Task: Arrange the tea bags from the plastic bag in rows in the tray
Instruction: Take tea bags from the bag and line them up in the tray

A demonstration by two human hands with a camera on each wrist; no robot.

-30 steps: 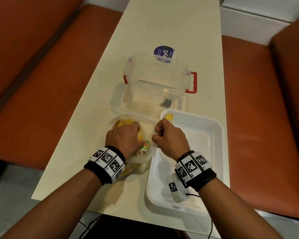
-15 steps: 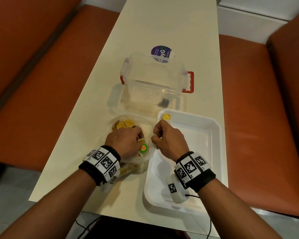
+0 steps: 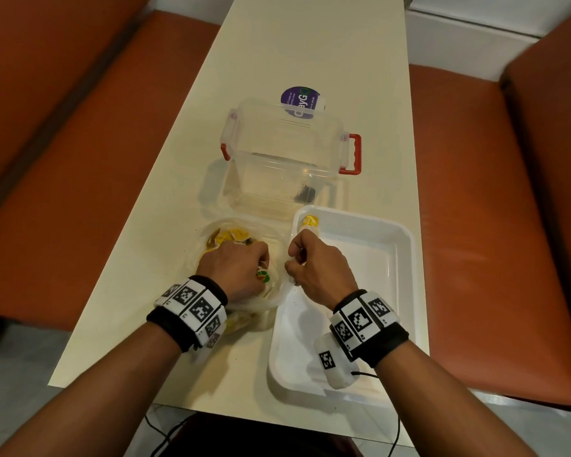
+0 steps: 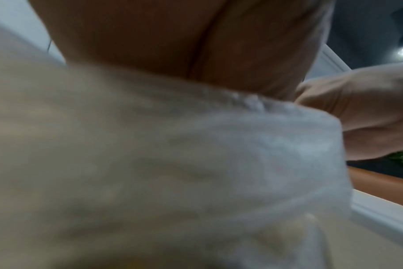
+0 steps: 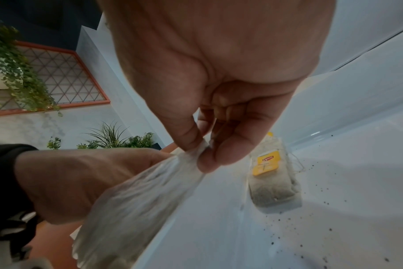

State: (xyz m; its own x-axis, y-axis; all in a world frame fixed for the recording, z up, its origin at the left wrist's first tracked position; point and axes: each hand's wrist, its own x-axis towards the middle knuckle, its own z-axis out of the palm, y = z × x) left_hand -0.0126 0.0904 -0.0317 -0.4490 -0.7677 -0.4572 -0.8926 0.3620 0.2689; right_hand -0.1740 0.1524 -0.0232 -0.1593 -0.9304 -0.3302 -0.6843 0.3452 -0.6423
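The clear plastic bag [image 3: 271,291] of yellow-tagged tea bags [image 3: 228,235] lies on the table, left of the white tray [image 3: 389,285]. My left hand [image 3: 244,258] is down in the bag's mouth with its fingers curled; what they hold is hidden. In the left wrist view only blurred plastic bag [image 4: 173,163] fills the picture. My right hand [image 5: 200,156] pinches the bag's edge [image 5: 184,160] between thumb and forefinger, over the tray's left rim. One tea bag [image 5: 271,178] with a yellow tag lies in the tray's far left corner [image 3: 310,222].
An open clear container [image 3: 287,153] with red latches stands just beyond the bag and tray. Behind it a purple round sticker [image 3: 300,100] lies on the cream table [image 3: 310,44]. Orange benches [image 3: 491,225] run along both sides. Dark tea specks dot the tray floor.
My left hand has shifted slightly toward me inside the bag. The right hand keeps its pinch on the bag's edge in the same place.
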